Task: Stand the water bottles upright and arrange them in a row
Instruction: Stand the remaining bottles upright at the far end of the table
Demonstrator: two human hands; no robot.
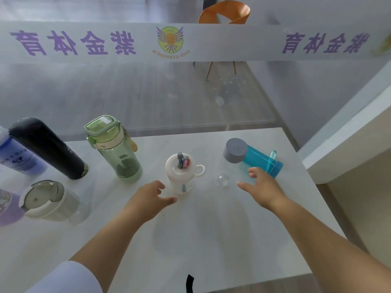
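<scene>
A blue bottle with a grey cap [252, 156] lies on its side at the right of the white table [211, 240]. My right hand [262, 187] hovers just in front of it, fingers spread, holding nothing. A small white bottle [181, 174] stands upright in the middle; my left hand [151, 198] is open right beside its base. To the left stand a green bottle [114, 149], a black flask [47, 148], a blue-purple bottle [18, 157] and a grey-white cup [48, 200]. A purple one [8, 208] is cut off by the left edge.
A glass wall with purple lettering [72, 42] runs along the table's far edge. Behind it stands an orange chair [224, 13]. A white counter [349, 149] rises close to the table's right side.
</scene>
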